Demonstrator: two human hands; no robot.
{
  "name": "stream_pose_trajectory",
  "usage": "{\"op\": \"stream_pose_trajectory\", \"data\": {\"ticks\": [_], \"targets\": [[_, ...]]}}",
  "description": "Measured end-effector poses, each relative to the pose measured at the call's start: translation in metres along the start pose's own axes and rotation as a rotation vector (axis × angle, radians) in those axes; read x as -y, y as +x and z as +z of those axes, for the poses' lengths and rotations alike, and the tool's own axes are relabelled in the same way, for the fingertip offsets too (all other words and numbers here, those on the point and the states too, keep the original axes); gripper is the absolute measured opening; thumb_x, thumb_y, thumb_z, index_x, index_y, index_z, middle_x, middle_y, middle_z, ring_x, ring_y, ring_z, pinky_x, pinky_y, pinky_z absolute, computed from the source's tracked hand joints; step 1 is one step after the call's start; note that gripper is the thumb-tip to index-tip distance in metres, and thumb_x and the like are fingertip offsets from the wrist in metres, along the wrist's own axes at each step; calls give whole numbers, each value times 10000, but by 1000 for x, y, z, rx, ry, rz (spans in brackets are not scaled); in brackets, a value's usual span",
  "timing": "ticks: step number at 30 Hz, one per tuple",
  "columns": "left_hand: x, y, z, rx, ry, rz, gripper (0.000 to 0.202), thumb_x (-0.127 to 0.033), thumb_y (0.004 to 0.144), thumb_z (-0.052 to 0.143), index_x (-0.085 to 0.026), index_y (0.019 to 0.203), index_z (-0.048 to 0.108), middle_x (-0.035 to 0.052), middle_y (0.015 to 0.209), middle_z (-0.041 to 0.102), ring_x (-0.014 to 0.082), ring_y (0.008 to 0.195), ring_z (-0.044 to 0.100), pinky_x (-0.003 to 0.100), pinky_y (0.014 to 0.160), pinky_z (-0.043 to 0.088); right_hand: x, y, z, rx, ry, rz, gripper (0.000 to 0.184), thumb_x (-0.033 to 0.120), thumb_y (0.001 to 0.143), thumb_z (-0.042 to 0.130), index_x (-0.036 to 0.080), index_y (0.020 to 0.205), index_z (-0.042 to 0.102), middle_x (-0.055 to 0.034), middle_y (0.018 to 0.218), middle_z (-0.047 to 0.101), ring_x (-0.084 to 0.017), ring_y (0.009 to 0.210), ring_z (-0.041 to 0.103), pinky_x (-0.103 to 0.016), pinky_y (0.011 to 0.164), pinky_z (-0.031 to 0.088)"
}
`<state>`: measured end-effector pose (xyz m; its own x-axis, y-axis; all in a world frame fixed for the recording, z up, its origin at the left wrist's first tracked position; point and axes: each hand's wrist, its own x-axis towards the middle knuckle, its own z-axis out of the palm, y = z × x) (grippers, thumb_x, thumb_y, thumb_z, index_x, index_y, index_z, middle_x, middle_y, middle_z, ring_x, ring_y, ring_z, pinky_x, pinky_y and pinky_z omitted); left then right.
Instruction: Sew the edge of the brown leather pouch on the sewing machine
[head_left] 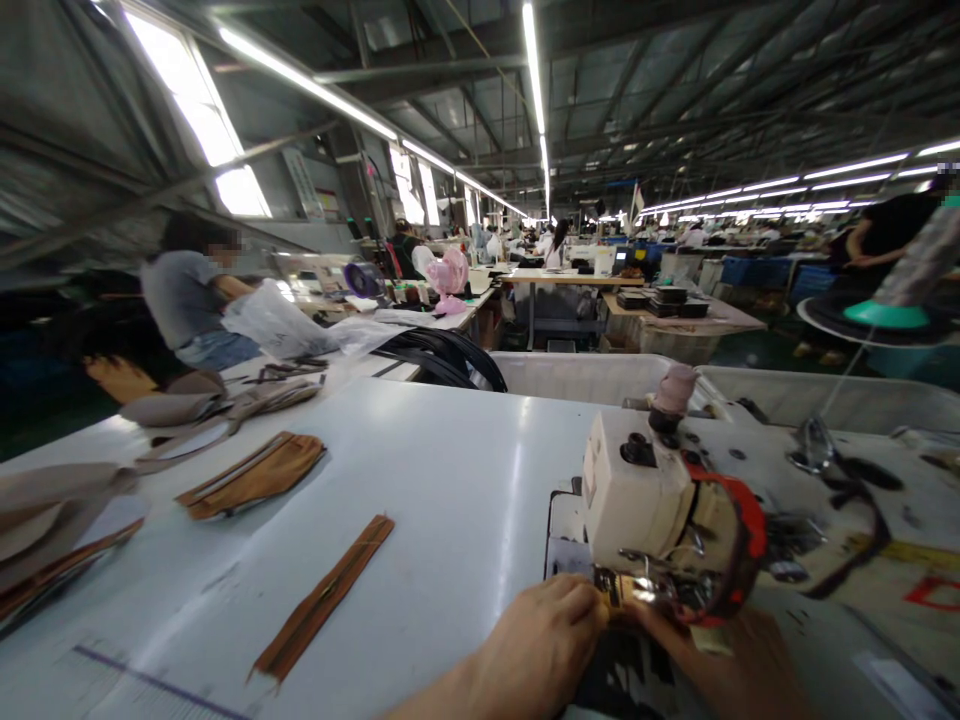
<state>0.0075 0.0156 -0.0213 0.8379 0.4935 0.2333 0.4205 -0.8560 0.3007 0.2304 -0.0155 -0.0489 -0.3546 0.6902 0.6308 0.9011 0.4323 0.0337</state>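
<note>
My left hand (544,640) sits at the bottom centre, fingers pinched together at the needle area of a white sewing machine (637,490). My right hand (720,665) reaches under the machine head from the right, largely hidden by it; what it touches is unclear. A small yellowish piece shows between my fingertips by the presser foot (637,590). A brown zipper strip (326,595) lies flat on the white table (450,470) to the left of my hands.
Folded tan leather pieces (255,475) and grey fabric pieces (180,405) lie at the table's left. White bins (585,375) stand behind the machine. A thread cone on a green stand (892,300) is at right. A seated person (191,300) works at left; others work farther back.
</note>
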Motion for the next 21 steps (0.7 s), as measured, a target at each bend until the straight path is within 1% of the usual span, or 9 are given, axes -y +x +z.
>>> {"op": "stream_pose_trajectory", "data": {"ticks": [1, 3, 4, 5, 8, 11, 14, 18, 21], "targets": [[0, -1, 0, -5, -11, 4, 146, -157, 940, 394, -126, 938, 537, 62, 931, 586, 194, 936, 558, 287, 869, 498, 2, -1, -5, 34, -15, -81, 326, 413, 941, 331, 270, 968, 622, 67, 722, 677, -99, 569, 622, -206, 465, 479], [-2, -1, 1, -11, -21, 1, 132, -163, 939, 411, -130, 902, 534, 53, 922, 589, 186, 932, 565, 275, 874, 496, 6, -5, -12, 114, -89, -248, 366, 344, 965, 242, 255, 1090, 574, 55, 868, 696, -75, 636, 642, -172, 468, 493], [-2, -1, 1, -13, -20, -8, 131, -166, 937, 418, -130, 880, 531, 50, 913, 588, 183, 924, 567, 270, 871, 497, 8, -7, -13, 153, -132, -316, 389, 300, 967, 206, 254, 1117, 562, 48, 920, 694, -71, 639, 643, -166, 456, 492], [-3, -1, 1, -12, -17, -15, 133, -167, 936, 423, -128, 864, 528, 49, 903, 586, 180, 914, 569, 266, 867, 498, 9, -9, -13, 183, -177, -354, 408, 270, 964, 187, 255, 1117, 565, 43, 950, 692, -70, 623, 641, -166, 427, 482], [-5, -1, 1, -4, -9, -13, 137, -162, 934, 424, -113, 861, 529, 56, 889, 582, 181, 901, 567, 266, 870, 497, 9, -13, -9, 207, -198, -368, 411, 248, 955, 199, 244, 1098, 584, 37, 950, 693, -61, 583, 629, -148, 400, 461], [-3, 1, 1, -11, 5, -4, 132, -154, 930, 418, -105, 909, 539, 71, 927, 575, 195, 934, 557, 296, 899, 486, 9, -14, -3, 199, -145, -312, 393, 269, 960, 206, 250, 1121, 565, 38, 978, 689, -47, 616, 634, -130, 444, 473], [-1, 2, 2, -10, 21, -13, 143, -152, 928, 410, -109, 964, 542, 81, 957, 565, 207, 967, 545, 319, 913, 481, 10, -12, 0, 173, -81, -251, 393, 298, 968, 190, 242, 1102, 555, 26, 1022, 680, -43, 628, 636, -146, 445, 474], [1, 2, 1, -16, 11, -18, 166, -150, 933, 391, -108, 965, 549, 88, 971, 573, 204, 976, 548, 310, 928, 476, 13, -8, 0, 159, -76, -257, 405, 290, 964, 163, 252, 1031, 561, 15, 1016, 680, -98, 783, 659, -200, 481, 503], [1, 2, -1, -61, -17, -6, 215, -158, 947, 357, -112, 1006, 558, 91, 989, 590, 195, 1025, 547, 296, 980, 444, 14, -7, 0, 160, -82, -242, 405, 290, 963, 157, 236, 1052, 548, 9, 1031, 675, -108, 856, 650, -198, 526, 521]]}}
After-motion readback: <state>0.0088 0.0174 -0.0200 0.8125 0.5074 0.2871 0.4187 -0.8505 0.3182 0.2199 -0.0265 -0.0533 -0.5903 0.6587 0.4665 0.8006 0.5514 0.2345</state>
